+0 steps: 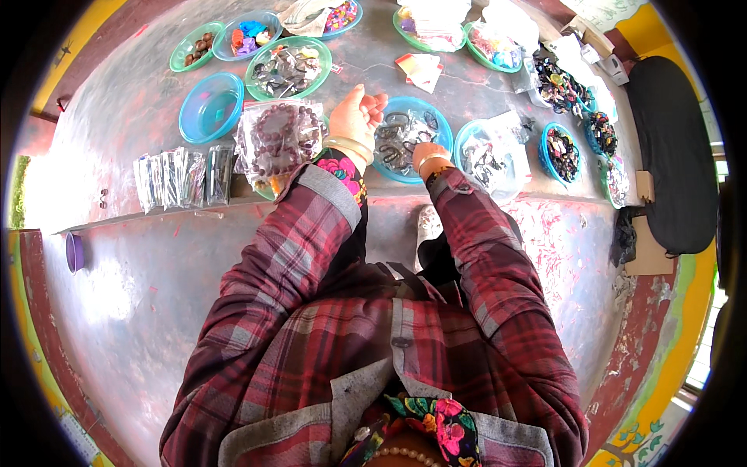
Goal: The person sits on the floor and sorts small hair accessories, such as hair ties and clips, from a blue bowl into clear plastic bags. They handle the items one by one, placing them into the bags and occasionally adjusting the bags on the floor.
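Observation:
My right hand (428, 152) reaches into the right side of a blue plastic basket (446, 134). Its fingers point down and look closed at a dark piece among the small clear packets (398, 138) of black looped items; what they grip is too small to make out. At the basket's upper left edge my left hand (356, 118) is raised, palm turned up, thumb apart and fingers loosely bent, with nothing visible in it. A bangle circles that wrist. Beside it lies a clear bag of dark purple beads (278, 136) on top of a basket.
An empty blue basket (211, 108) and packets of slim items (184, 178) stand left. A green basket of packets (288, 68) lies farther back. Right are a tub of bagged black pieces (484, 162) and a blue basket of mixed pieces (561, 153). A ledge edge (272, 204) runs in front.

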Demonstrator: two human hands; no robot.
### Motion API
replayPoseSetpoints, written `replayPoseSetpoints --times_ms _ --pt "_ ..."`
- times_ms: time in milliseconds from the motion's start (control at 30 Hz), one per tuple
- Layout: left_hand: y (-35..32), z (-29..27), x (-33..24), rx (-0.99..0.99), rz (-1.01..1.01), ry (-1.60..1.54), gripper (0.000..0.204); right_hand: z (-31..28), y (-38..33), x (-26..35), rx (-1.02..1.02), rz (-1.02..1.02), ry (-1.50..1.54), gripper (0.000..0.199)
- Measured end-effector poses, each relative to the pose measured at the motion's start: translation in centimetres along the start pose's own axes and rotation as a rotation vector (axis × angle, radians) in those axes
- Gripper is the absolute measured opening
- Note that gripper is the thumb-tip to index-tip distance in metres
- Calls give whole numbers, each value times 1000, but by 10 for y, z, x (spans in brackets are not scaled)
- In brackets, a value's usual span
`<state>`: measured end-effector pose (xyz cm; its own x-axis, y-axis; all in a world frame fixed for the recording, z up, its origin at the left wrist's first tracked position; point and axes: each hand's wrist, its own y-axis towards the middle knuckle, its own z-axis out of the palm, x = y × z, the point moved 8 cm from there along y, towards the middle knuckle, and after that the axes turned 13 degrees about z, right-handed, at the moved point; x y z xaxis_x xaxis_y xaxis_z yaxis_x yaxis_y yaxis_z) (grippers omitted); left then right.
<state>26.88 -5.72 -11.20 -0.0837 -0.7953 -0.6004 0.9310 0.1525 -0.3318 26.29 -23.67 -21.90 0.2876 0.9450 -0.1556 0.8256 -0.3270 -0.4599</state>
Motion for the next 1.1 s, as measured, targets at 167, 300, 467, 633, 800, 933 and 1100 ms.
replayPoseSetpoints --times_ms 167,300,467,633,800,933,1100 --pt "1 -1 1 -3 -21 -22 26 2 -2 -13 -101 178 132 25" --pt "0 0 1 2 -20 -15 25 1 4 -14 -17 79 155 27" --pt "-3 1 0 14 -19 -11 24 -33 8 -20 -99 -36 190 28" --pt "1 1 3 57 -28 -1 22 -66 27 -37 9 -60 461 22" --pt "-11 19 9 215 -79 142 23 -113 -49 -21 581 -336 1492 19" --pt "-31 44 20 505 -225 164 30 -128 -86 -14 645 -472 1622 17" --pt "-43 54 23 615 -259 138 28 -132 -100 -5 674 -485 1633 13"
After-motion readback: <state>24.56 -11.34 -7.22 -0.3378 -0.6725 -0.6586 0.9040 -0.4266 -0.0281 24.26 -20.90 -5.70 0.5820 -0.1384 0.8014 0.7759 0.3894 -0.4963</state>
